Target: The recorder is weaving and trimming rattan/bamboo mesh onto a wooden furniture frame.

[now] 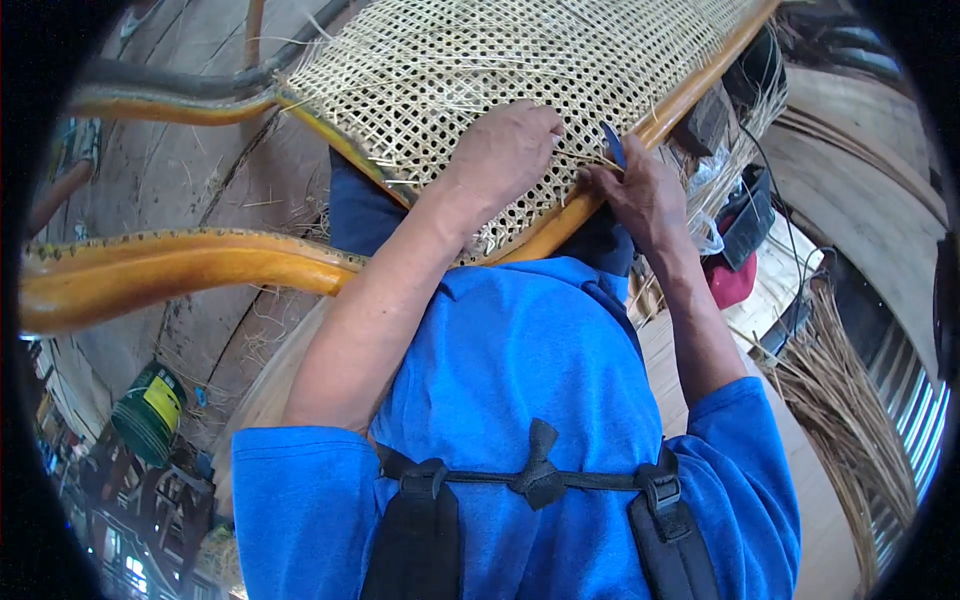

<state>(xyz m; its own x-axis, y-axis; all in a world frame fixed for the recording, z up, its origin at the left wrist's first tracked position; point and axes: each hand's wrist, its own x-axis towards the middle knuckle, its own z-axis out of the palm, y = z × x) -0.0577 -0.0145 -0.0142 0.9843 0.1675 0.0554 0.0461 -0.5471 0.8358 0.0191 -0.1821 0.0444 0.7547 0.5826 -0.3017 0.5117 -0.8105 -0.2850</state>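
A woven cane panel [590, 70] with open holes lies over my lap, set in a glossy orange-brown wooden frame [690, 95]. My left hand [505, 150] rests on the weave with its fingers curled in. Whatever its fingertips hold is hidden. At the frame's right edge, my right hand [645, 190] grips a small tool with a blue part [614, 147] sticking up past the thumb; its exact kind is not clear. A thin pale strand shows between the two hands, close to the weave. Loose strand ends stick out along the panel's left edge.
Curved wooden frame arms [190, 265] reach out to the left. A dark green bucket [150, 415] with a yellow label stands on the plank floor at lower left. On the right lie a bundle of long cane strands [840, 400], a red item [732, 280] and a dark cable.
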